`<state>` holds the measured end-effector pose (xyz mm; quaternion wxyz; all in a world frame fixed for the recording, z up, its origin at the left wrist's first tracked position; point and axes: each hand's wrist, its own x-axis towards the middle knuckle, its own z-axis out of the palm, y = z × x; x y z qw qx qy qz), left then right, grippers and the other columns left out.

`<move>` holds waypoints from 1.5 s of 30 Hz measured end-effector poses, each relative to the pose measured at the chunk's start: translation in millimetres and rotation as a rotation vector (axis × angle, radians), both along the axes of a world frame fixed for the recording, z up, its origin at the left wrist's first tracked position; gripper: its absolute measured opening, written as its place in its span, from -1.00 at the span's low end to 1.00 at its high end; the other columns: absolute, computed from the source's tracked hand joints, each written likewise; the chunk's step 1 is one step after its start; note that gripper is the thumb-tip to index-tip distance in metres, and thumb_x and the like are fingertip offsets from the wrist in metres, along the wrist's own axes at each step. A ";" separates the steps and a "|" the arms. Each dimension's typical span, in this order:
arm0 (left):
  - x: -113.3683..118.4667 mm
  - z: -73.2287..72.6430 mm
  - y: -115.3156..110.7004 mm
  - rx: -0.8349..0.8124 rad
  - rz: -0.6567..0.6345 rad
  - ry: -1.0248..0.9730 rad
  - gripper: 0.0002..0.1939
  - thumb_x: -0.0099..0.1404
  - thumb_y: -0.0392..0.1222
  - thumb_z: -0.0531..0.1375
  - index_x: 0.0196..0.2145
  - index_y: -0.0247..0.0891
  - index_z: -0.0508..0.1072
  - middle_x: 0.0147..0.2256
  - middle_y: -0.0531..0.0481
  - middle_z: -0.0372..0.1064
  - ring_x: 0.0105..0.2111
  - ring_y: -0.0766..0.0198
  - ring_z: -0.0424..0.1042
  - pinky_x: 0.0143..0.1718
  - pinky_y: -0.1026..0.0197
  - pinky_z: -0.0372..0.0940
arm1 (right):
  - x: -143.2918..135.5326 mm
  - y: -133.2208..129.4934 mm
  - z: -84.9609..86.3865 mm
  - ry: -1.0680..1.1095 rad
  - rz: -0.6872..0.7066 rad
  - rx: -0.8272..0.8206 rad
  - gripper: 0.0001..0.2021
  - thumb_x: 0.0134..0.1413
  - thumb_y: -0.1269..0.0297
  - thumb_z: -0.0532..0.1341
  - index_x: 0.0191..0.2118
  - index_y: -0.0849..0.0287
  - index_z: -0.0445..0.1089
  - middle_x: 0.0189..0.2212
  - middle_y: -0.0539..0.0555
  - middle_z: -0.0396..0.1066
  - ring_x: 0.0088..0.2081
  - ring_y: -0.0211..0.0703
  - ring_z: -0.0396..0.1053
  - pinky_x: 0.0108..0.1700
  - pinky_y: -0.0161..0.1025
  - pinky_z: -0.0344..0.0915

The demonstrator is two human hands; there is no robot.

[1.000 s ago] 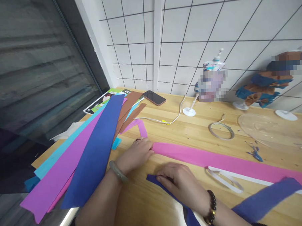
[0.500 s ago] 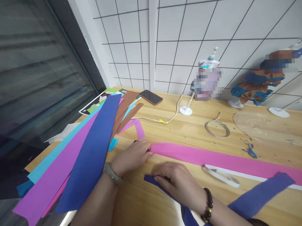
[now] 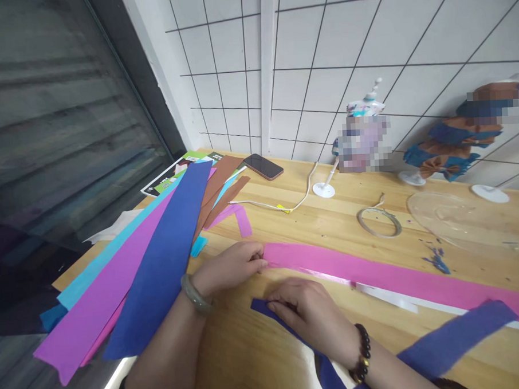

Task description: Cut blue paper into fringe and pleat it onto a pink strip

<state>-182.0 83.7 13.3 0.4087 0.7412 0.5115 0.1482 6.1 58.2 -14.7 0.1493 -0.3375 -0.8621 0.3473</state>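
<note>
With fingers pinched, my left hand (image 3: 234, 267) grips the left end of a long pink paper strip (image 3: 357, 267), which stretches across the table to the right. A white band (image 3: 388, 296) shows along the strip's near edge, partly beneath it. My right hand (image 3: 305, 307) is closer to me, its thumb and fingers closed on a narrow dark blue paper strip (image 3: 259, 306). That blue strip runs under the hand toward the bottom edge. A wider blue piece (image 3: 459, 340) lies across the pink strip's right part, beyond my right forearm.
Left of my left arm lie long blue (image 3: 163, 262), purple and light blue strips, some overhanging the table edge. A phone (image 3: 263, 166), a white cord (image 3: 305, 193), a roll of tape (image 3: 379, 222), blue scraps (image 3: 438, 262) and small dress stands (image 3: 323, 190) are farther back.
The white band by the pink strip has gone from a loose loop to a flatter shape, lying more under it. The view has shifted slightly; both hands keep their grips.
</note>
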 end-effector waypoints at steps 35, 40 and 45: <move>-6.9 -2.6 0.7 -0.117 0.133 -0.384 -0.63 0.20 -0.16 0.08 -0.04 -0.30 0.22 -0.50 0.16 0.07 -0.49 0.43 0.09 -0.41 0.33 0.08 | 3.9 -9.2 26.6 -0.078 -0.044 0.006 -0.83 0.06 0.29 0.16 -0.19 0.10 0.40 -0.25 0.05 0.43 -0.20 -0.11 0.37 -0.17 -0.19 0.28; -6.1 -3.8 -0.8 -0.125 0.151 -0.445 -0.45 0.18 -0.22 0.10 0.12 -0.24 0.10 -0.49 0.15 0.17 -0.45 0.41 0.17 -0.37 0.30 0.11 | 14.4 -4.4 43.7 -0.080 -0.055 0.253 -0.79 0.12 0.19 0.11 -0.18 0.10 0.39 -0.22 0.11 0.41 -0.18 -0.07 0.35 -0.16 -0.12 0.31; -4.7 1.6 -3.7 -0.125 0.153 -0.501 -0.38 0.14 -0.27 0.13 0.15 -0.20 0.06 -0.45 0.11 0.27 -0.39 0.36 0.27 -0.30 0.26 0.16 | 35.5 32.2 34.6 -0.005 -0.279 0.277 -0.58 0.07 0.08 0.14 0.03 0.13 0.24 -0.05 0.17 0.34 -0.01 -0.01 0.26 0.01 0.00 0.21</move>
